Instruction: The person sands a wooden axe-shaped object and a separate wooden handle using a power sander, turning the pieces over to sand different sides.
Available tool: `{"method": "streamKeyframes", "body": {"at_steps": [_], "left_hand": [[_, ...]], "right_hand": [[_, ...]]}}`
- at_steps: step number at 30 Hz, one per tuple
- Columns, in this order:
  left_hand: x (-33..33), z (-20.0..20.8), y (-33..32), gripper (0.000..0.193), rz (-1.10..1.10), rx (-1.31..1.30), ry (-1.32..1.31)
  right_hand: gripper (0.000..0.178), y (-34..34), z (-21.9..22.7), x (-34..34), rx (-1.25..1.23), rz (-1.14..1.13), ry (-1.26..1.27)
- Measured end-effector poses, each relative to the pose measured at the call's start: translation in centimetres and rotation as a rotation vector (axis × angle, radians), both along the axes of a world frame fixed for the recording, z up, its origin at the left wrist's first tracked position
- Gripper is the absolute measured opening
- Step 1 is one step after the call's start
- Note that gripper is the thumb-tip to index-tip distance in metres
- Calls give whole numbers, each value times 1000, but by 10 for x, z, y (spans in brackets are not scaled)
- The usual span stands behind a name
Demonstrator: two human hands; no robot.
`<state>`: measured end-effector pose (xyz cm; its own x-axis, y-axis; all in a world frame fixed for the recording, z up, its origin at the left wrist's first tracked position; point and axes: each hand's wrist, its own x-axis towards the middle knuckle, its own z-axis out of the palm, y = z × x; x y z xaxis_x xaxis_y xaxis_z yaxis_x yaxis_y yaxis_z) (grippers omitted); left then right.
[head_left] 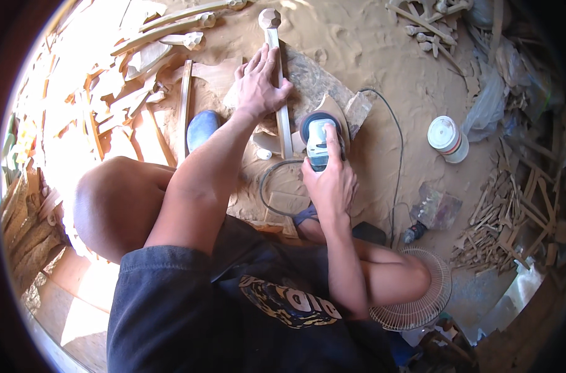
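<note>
A pale wooden stick with a faceted knob at its far end lies lengthwise in front of me, partly across a flat slab. My left hand is laid over its upper half, fingers along one side and thumb on the other, holding it down. In my right hand is a handheld power sander with a round disc, gripped round its body with the forefinger stretched along the top. The disc is just right of the stick's near end, over a curved wooden piece; whether it touches is unclear.
Wooden pieces lie heaped at the left, with smaller knobbed ones at the far right. A lidded white tub stands on the dusty ground. A dark cable runs across it. A fan guard sits beside my right knee.
</note>
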<state>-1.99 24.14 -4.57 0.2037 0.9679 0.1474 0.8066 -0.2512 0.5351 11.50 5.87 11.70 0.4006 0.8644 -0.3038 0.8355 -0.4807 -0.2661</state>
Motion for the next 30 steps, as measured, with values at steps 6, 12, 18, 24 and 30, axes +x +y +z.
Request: {"method": "streamKeyframes", "body": {"at_steps": [6,12,18,24,30], "left_hand": [[-3,2,1,94,8,-8,-8],[1,7,1,92,-5,-34,-8],[-3,3,2,93,-19,-17,8],[-1,3,2,93,-10,-21,20],[-1,5,2,93,-33,-28,10]], "right_hand": [[84,1,1,22,9,-131,-31],[87,-13,0,26,17,0,206],[84,0,-11,48,151,-159,130],[84,31,-5,50,121,-34,230],[85,31,-12,60,128,-190,100]]}}
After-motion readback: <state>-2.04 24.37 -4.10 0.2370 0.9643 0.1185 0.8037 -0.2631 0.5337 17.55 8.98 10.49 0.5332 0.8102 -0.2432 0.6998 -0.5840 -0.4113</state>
